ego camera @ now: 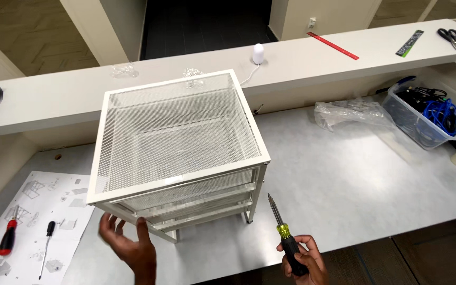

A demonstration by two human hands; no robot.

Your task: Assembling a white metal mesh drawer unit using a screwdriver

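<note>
1. So the main thing here is a white mesh drawer unit (178, 150), standing upright on the grey worktop (344, 184), just above and between both hands.
2. Left hand (130, 245) is open, fingers spread, right at the unit's lower front corner. Can't really tell if it's touching the frame or just beside it.
3. Right hand (304, 261) is closed around the black handle of a yellow-and-black screwdriver (286, 237), tip pointing up and away, near the unit's front right leg but not touching it.
4. Left of the left hand there's an instruction sheet (32, 221) with a red-handled screwdriver (9, 237) and a thin black-handled one (46, 248) lying on it.
5. Far off to the right of the right hand: crumpled clear plastic wrap (349, 113) and a clear bin of cables (428, 116).
6. Behind the unit runs a raised white ledge (54, 97) carrying a small white rounded device (258, 54), a red ruler (333, 46) and scissors (449, 37).
7. Beyond the ledge you see pale walls, a dark opening and tan herringbone flooring.
</note>
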